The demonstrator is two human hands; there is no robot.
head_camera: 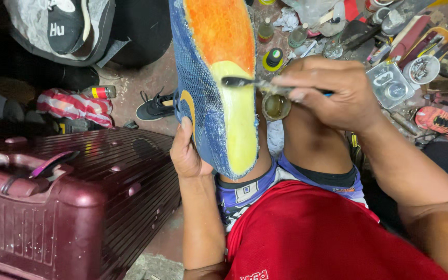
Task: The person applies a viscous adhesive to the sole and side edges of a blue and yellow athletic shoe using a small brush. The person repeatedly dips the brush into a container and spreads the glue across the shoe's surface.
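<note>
Red shorts (307, 233) fill the lower frame, closest to the lens, with both forearms rising from them. Left hand (186, 153) grips a blue mesh shoe (203, 98) by its side near the lower end, thumb on the mesh, fingers wrapped behind and out of sight. Shoe stands on end, underside facing the camera: long axis runs near vertical, tilted slightly, lower end resting by the knee, upper end leaving the top edge of frame. Underside surface is orange above, pale yellow below.

Right hand (333, 93) is closed in a pinch on a thin brush (255, 84); handle lies roughly horizontal, dark bristle tip pointing away from the right fingers and touching the yellow part of the sole.

Just under the right fingers, between hand and knee: small round open tin (276, 106) of amber liquid. Above the right fingers: small bottles (265, 30), a round yellow-and-black lid (273, 58), a clear square plastic box (389, 83), scattered tools on the floor. Beyond the right wrist: orange sneaker (442, 123). Beside the left fingers, outward: black sneaker (155, 108), striped red-and-white bag (73, 106), small bottle with a red-yellow label (99, 92), maroon ribbed suitcase (73, 202).
</note>
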